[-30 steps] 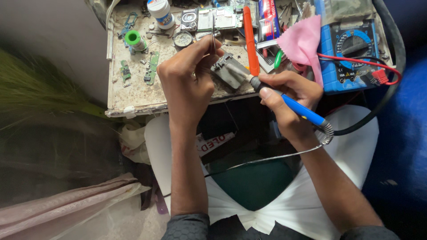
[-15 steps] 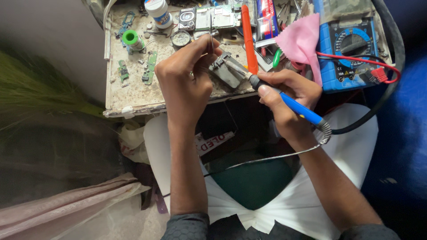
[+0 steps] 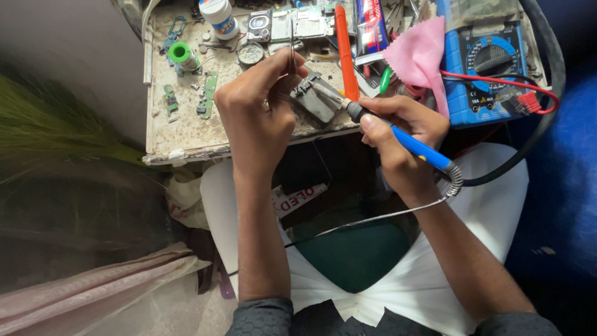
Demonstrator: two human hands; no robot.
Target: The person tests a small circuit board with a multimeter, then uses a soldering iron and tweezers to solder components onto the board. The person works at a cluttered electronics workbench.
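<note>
My right hand [image 3: 404, 134] grips a blue-handled soldering iron [image 3: 416, 146], its metal tip resting on a small grey device [image 3: 317, 99] at the front edge of the workbench [image 3: 186, 134]. My left hand [image 3: 258, 106] is closed on thin metal tweezers [image 3: 292, 46] that stick up from my fingertips, right beside the grey device. The iron's cord loops back from the handle past my right wrist.
A blue multimeter [image 3: 491, 68] with red and black leads sits at the right, a pink cloth [image 3: 420, 53] beside it. An orange tool [image 3: 344, 46], a green solder spool [image 3: 180, 53], a white jar [image 3: 219, 15] and small circuit boards [image 3: 208, 93] lie on the bench.
The view has shifted slightly. My left hand has lifted the tweezers a little; the soldering iron stays on the grey device.
</note>
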